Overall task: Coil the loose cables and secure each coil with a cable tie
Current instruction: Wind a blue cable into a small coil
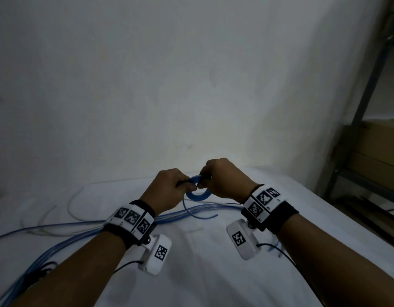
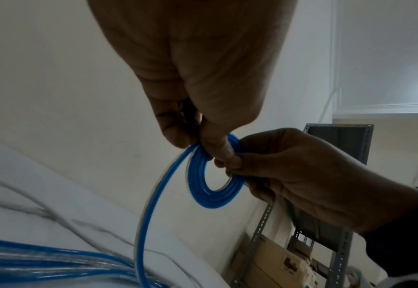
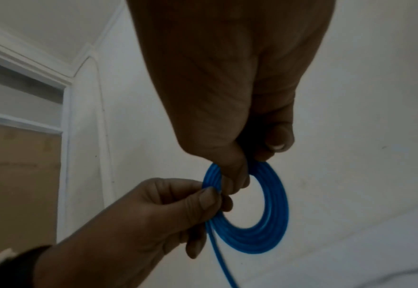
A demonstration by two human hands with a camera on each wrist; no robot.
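A small blue cable coil (image 1: 198, 194) (image 2: 211, 193) (image 3: 264, 230) of several turns hangs in the air above the white table, held between both hands. My left hand (image 1: 182, 185) (image 2: 203, 140) (image 3: 203, 196) pinches its left side with thumb and fingers. My right hand (image 1: 206, 181) (image 2: 232, 165) (image 3: 242, 175) pinches the coil's top right side. A loose blue tail (image 1: 187, 210) (image 2: 143, 224) runs down from the coil to the table. No cable tie is visible.
A bundle of loose blue cables (image 1: 81, 229) (image 2: 42, 265) lies across the white table (image 1: 202, 273), with pale cables (image 1: 69, 207) behind. A white wall stands close behind. A metal shelf rack (image 1: 357, 120) with cardboard boxes (image 1: 377, 151) stands at the right.
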